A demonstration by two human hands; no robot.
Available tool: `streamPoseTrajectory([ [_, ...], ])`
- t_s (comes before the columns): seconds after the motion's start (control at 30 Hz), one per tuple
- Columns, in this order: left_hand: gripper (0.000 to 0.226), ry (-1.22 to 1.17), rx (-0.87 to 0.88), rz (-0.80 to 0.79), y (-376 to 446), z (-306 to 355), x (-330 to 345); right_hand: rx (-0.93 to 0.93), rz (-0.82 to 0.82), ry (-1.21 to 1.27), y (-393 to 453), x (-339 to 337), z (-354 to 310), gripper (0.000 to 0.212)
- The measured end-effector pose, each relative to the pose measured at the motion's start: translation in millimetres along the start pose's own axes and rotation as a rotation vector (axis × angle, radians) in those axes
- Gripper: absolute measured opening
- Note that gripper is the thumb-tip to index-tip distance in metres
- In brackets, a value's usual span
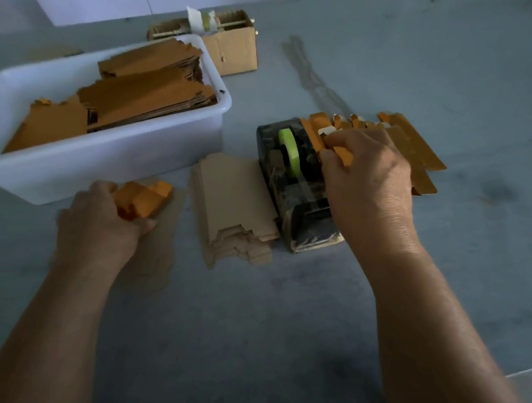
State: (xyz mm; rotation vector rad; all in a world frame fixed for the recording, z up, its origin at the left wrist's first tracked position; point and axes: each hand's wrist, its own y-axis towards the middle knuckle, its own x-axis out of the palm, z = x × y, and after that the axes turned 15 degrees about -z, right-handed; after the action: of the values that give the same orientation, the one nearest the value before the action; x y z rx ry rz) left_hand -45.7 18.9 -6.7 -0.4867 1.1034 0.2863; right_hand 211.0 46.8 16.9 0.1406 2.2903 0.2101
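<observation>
Both forearms reach in from the near edge of the grey table (274, 323), whose top looks matte and faintly mottled. Left of the tape dispenser (298, 185), the left hand (99, 224) has its fingers curled round a small orange carton (144, 198). That carton is partly folded into a blocky shape and rests on a flat beige blank (160, 254).

Over the dispenser's far right corner, the right hand (370, 186) pinches another orange carton piece (344, 156) between thumb and bent fingers. Whether it also holds a strip of tape I cannot tell.

The dispenser is a heavy black block, scuffed and patched with old tape, and it carries a narrow pale-green tape roll (288, 149).

The work looks to be in mid-run. Behind and to the right of the dispenser lies a heap of orange cartons (410, 147), thin card with crisp creases, apparently already handled. Against its left side sits a stack of beige blanks (234, 193), die-cut with stepped tabs, seemingly waiting.

Further left, a smooth white plastic tub (95, 176) holds many more flat orange-brown blanks (142, 96), so much seems left to fold.

Beyond the dispenser to the left stands an open corrugated cardboard box (235, 50).
</observation>
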Motion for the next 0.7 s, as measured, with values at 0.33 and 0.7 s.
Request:
streamPoseTrajectory([
  [0.33,0.014,0.223,0.616,0.726,-56.7,20.6,4.4,-0.159,0.085,0.229,-37.5,-8.1,-27.2,0.016],
  [0.7,0.018,-0.015,0.846,0.397,-114.7,39.2,32.2,0.297,-0.639,1.388,-75.2,21.1,-41.8,0.02],
])
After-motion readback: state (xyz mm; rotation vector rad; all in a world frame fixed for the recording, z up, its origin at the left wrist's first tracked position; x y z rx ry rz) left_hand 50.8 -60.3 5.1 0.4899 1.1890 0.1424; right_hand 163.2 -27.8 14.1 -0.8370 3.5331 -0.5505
